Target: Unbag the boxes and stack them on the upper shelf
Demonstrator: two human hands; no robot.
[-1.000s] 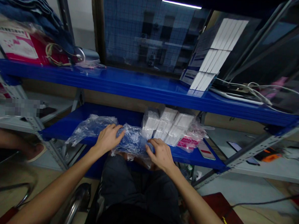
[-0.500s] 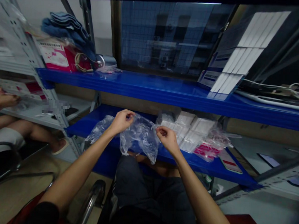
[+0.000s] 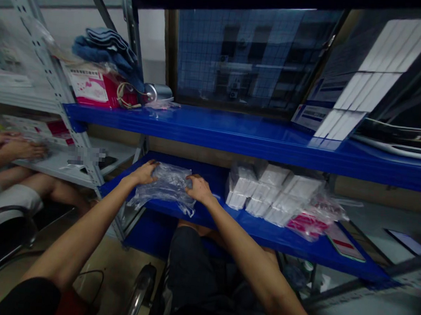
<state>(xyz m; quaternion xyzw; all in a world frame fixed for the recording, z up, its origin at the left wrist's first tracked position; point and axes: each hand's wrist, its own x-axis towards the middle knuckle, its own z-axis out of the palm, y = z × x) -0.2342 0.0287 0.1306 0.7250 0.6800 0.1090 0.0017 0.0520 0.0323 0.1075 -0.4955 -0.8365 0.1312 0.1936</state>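
A crinkled clear plastic bag (image 3: 169, 186) lies on the lower blue shelf board (image 3: 212, 176), its front edge hanging near the board's edge. My left hand (image 3: 146, 173) grips the bag's left side between thumb and fingers. On its right side, my right hand (image 3: 198, 187) holds the film the same way, knuckles up. Another crumpled piece of film seems to lie beneath or merge with the bag; I cannot tell them apart. Right of my right hand sit several small white boxes (image 3: 265, 192) wrapped in clear plastic.
A pink-and-clear plastic packet (image 3: 310, 220) and a phone (image 3: 346, 242) lie right of the boxes. The upper blue shelf (image 3: 215, 127) carries a pink-white carton (image 3: 93, 87), folded blue cloth (image 3: 105, 49) and stacked white boxes (image 3: 365, 81). A co-worker's hands (image 3: 22, 148) are at far left.
Both hands have moved left and lowered the bag from mid-air onto the shelf board, spreading it flatter. The camera view has shifted slightly left.
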